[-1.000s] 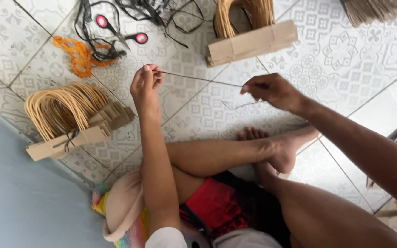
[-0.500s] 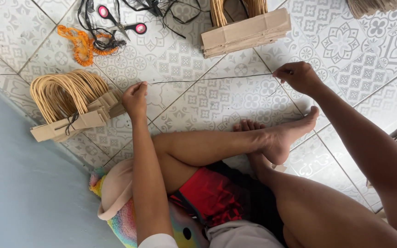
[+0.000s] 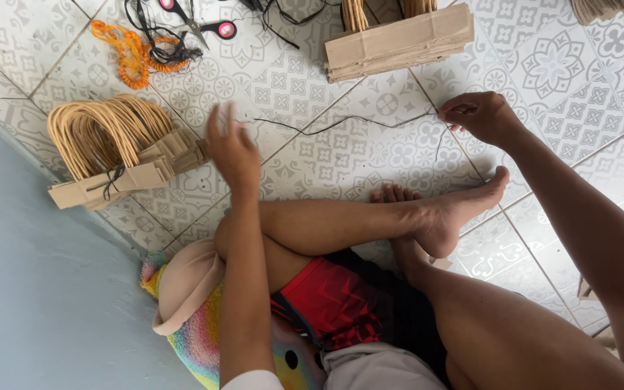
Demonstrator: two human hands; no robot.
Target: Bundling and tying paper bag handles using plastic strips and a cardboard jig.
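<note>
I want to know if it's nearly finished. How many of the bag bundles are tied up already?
One bundle looks done: the left stack of flat paper bags has a dark string around it. In hand: the right hand pinches a thin black string lying across the floor tiles, and the left hand hovers open near the tied stack. Left: the top stack shows no tie.

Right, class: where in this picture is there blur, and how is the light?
Head view: the left hand is smeared by motion blur; the right hand, cord and tiles are sharp; the light is soft and even, with faint shadows and no glare.
</note>
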